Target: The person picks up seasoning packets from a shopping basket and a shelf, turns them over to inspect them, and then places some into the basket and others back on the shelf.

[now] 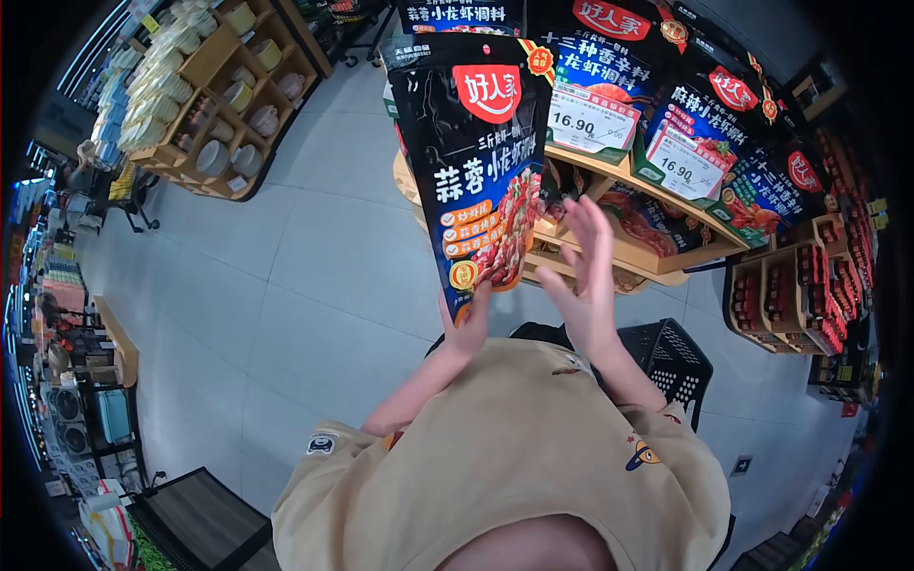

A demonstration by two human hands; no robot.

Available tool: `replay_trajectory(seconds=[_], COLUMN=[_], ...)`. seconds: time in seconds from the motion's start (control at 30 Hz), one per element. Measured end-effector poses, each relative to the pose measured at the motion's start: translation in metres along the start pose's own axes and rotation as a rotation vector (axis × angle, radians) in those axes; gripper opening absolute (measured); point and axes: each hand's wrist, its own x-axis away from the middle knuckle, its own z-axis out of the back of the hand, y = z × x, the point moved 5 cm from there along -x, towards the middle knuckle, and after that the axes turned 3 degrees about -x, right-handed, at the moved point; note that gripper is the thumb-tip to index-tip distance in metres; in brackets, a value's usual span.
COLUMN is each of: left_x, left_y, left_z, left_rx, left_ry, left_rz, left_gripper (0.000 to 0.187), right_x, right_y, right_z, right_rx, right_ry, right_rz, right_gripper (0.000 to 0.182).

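A black seasoning packet [476, 143] with a red logo and a crayfish picture stands tall before me, slightly tilted. Its lower left corner is gripped by my left hand [465, 322], thumb on the front and the other fingers hidden behind. To the right of the packet, my right hand [586, 281] is raised with its fingers apart, holding nothing. Behind it is a wooden display shelf [647, 252] with more seasoning packets [624, 57]. Two price cards [592, 122] reading 16.90 stand along the shelf's front.
A black perforated basket [671, 366] is beside my right forearm. Wooden shelves with bowls and cups [224, 105] stand at the far left. A rack of red-capped jars [790, 285] is on the right. Lower left, a dark flat-topped object [205, 519] sits near the tiled floor [286, 285].
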Motion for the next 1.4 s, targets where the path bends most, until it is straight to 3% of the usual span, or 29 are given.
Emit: replay_trajectory(seconds=[0.07, 0.1, 0.13, 0.17, 0.23, 0.3, 0.37, 0.43, 0.47, 0.53, 0.57, 0.67, 0.77, 1.0, 1.4], left_x=[-0.006, -0.003, -0.003, -0.003, -0.003, 0.004, 0.004, -0.002, -0.005, -0.017, -0.016, -0.005, 0.010, 0.005, 0.006], left_y=[0.033, 0.032, 0.047, 0.067, 0.098, 0.100, 0.083, 0.070, 0.068, 0.048, 0.043, 0.018, 0.011, 0.018, 0.017], left_z=[-0.009, -0.015, -0.021, -0.029, -0.039, -0.034, -0.005, 0.022, 0.024, 0.033, 0.035, 0.024, 0.026, 0.022, 0.016], left_rx=[-0.201, -0.277, -0.540, -0.805, -0.892, -0.980, -0.548, -0.424, -0.423, 0.022, 0.023, 0.607, 0.340, 0.425, 0.425], left_ry=[0.011, 0.006, -0.052, -0.111, -0.171, -0.280, -0.177, 0.107, 0.099, 0.164, 0.164, -0.124, -0.102, -0.228, -0.228], left_rz=[-0.358, -0.362, -0.469, -0.572, -0.583, -0.597, -0.499, -0.456, -0.452, -0.056, -0.052, 0.313, 0.454, 0.335, 0.365], left_gripper=[0.043, 0.048, 0.049, 0.051, 0.047, 0.045, 0.046, 0.049, 0.049, 0.050, 0.050, 0.048, 0.045, 0.028, 0.026], right_x=[0.013, 0.017, 0.020, 0.020, 0.012, 0.007, 0.000, -0.002, -0.002, 0.003, 0.005, 0.012, 0.018, 0.023, 0.028], right_y=[-0.002, -0.001, 0.000, 0.010, 0.028, 0.044, 0.054, 0.066, 0.070, 0.078, 0.080, 0.087, 0.094, 0.101, 0.101], right_z=[-0.024, -0.034, -0.041, -0.037, -0.029, -0.015, -0.001, 0.010, 0.014, 0.019, 0.019, 0.019, 0.017, 0.022, 0.025], right_rx=[-0.037, -0.188, -0.339, -0.268, -0.619, -0.733, -0.808, -0.876, -0.939, -1.001, -1.031, -1.055, -1.044, -1.032, -1.060], right_ry=[-0.116, -0.166, -0.215, -0.225, -0.086, -0.135, -0.060, -0.110, -0.151, -0.191, -0.234, -0.282, -0.287, -0.270, -0.291], right_rz=[-0.085, -0.034, 0.015, -0.038, -0.326, -0.335, -0.354, -0.372, -0.392, -0.417, -0.419, -0.432, -0.442, -0.423, -0.427], right_gripper=[0.075, 0.078, 0.080, 0.069, 0.055, 0.045, 0.046, 0.048, 0.049, 0.050, 0.049, 0.047, 0.046, 0.045, 0.047])
